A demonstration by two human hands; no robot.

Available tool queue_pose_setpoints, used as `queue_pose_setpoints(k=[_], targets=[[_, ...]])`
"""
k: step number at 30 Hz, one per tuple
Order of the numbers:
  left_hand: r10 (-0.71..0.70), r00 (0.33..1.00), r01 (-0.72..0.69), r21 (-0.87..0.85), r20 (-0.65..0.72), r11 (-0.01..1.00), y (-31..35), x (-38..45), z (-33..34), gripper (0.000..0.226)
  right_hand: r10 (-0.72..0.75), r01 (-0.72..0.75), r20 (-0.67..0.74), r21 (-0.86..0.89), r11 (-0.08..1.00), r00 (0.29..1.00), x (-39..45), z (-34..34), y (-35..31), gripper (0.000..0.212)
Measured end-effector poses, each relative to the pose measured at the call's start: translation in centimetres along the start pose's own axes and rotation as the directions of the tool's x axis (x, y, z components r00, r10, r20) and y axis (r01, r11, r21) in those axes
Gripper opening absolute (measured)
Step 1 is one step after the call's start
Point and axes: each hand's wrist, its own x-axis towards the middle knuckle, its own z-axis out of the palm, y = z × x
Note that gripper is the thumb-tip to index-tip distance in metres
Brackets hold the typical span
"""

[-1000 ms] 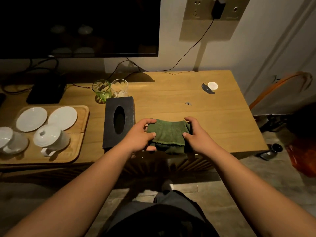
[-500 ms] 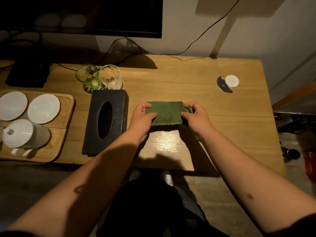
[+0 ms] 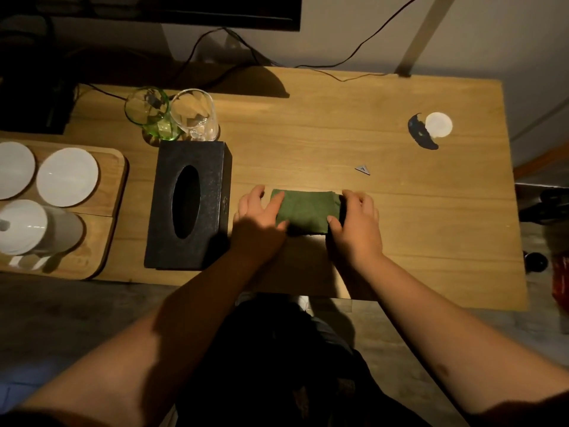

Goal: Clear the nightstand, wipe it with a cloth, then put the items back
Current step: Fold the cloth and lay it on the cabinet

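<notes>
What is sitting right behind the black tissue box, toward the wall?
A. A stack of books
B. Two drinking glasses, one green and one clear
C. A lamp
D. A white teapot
B: a green glass and a clear glass stand side by side just behind the black tissue box, on the wall side.

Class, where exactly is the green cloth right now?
Head view: the green cloth lies flat mid-table, between left hand and right hand, right of the black tissue box.
</notes>
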Motion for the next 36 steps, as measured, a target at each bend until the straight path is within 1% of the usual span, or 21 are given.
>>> queue_pose_setpoints(k=[1,2,3,4,5,6,8,11,16,18,22,24,28,32,36], targets=[[0.117,0.993,-0.115,0.076,-0.020,0.990,0.1,-0.1,-0.1,0.060,-0.120,0.121,0.014,-0.122,0.985,0.993,-0.2,0.1,0.0,0.068],[0.224,0.975,-0.220,0.130,-0.015,0.967,0.1,-0.4,-0.1,0.060,-0.236,0.246,0.069,-0.220,0.944,0.969,-0.5,0.3,0.0,0.073],[0.295,0.955,-0.297,0.169,0.035,0.940,0.0,-0.9,0.1,0.063,-0.313,0.344,0.151,-0.282,0.896,0.938,-0.9,0.5,0.0,0.077],[0.323,0.939,-0.341,0.199,0.116,0.919,-0.2,-1.5,0.5,0.067,-0.338,0.401,0.236,-0.315,0.860,0.911,-1.2,0.9,0.2,0.081],[0.315,0.927,-0.357,0.225,0.201,0.907,-0.6,-2.1,1.0,0.070,-0.322,0.418,0.308,-0.329,0.847,0.895,-1.5,1.4,0.5,0.085],[0.291,0.918,-0.355,0.238,0.268,0.904,-1.2,-2.5,1.7,0.071,-0.294,0.413,0.356,-0.330,0.848,0.887,-1.8,1.8,0.9,0.089],[0.251,0.912,-0.336,0.241,0.324,0.910,-1.9,-2.6,2.4,0.075,-0.273,0.400,0.373,-0.323,0.858,0.887,-2.1,2.5,1.6,0.093],[0.240,0.913,-0.330,0.250,0.331,0.910,-1.9,-1.6,2.3,0.077,-0.240,0.364,0.363,-0.326,0.872,0.900,-1.6,2.9,1.4,0.095],[0.246,0.932,-0.324,0.311,0.265,0.893,-1.7,-1.2,1.8,0.082,-0.180,0.332,0.392,-0.366,0.869,0.902,-0.4,3.1,0.7,0.097],[0.222,0.924,-0.313,0.279,0.313,0.908,-1.4,-0.9,1.5,0.083,-0.166,0.328,0.402,-0.378,0.866,0.900,-0.2,2.9,0.6,0.094],[0.138,0.877,-0.260,0.214,0.460,0.941,-0.6,0.1,0.6,0.093,-0.142,0.329,0.441,-0.382,0.863,0.886,-0.2,2.2,0.1,0.094],[0.157,0.879,-0.270,0.198,0.450,0.942,-0.4,0.2,0.0,0.094,-0.140,0.331,0.445,-0.388,0.860,0.885,-0.4,1.7,-0.3,0.096],[0.233,0.905,-0.308,0.172,0.356,0.936,-0.2,-0.4,-2.0,0.092,-0.127,0.278,0.366,-0.395,0.875,0.922,-1.9,0.3,-1.1,0.100],[0.296,0.893,-0.370,0.178,0.340,0.912,0.2,-0.4,-4.1,0.093,-0.070,0.176,0.271,-0.388,0.905,0.960,-4.6,-0.7,-1.7,0.100],[0.362,0.863,-0.444,0.184,0.353,0.877,0.2,-0.5,-6.3,0.095,0.054,0.014,0.179,-0.361,0.933,0.982,-7.3,-1.0,-2.4,0.101]])
